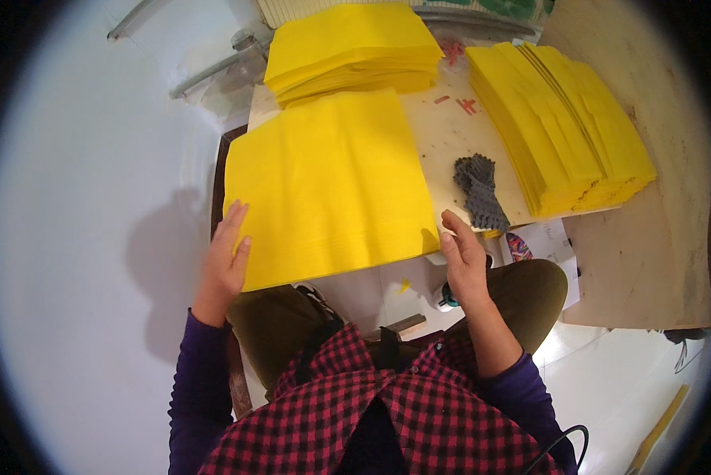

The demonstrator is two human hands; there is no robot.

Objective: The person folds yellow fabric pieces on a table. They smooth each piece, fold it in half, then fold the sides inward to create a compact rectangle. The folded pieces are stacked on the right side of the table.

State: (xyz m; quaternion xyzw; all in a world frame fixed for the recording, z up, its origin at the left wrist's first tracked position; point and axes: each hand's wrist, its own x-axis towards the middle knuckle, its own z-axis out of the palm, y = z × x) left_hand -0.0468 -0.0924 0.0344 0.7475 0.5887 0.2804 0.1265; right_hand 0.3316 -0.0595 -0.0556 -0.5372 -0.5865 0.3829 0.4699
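A large yellow sheet [331, 182], which looks like non-woven cloth, lies flat on the table in front of me, its near edge reaching over my lap. I cannot tell if it is one layer or several. My left hand [227, 260] rests along its near left edge, fingers stretched out and thumb apart. Just off the near right corner is my right hand [464, 257], fingers extended and thumb spread, with nothing in it. Right of the sheet sits a small bundle of dark grey strips [480, 191] with zigzag edges.
Behind the sheet stands a thick yellow stack [351, 47]; more yellow stacks [557, 127] lie at the right of the pale table [442, 138]. Red scraps [466, 105] are on the tabletop. A white wall [78, 237] runs along the left, a brown panel [648, 261] along the right.
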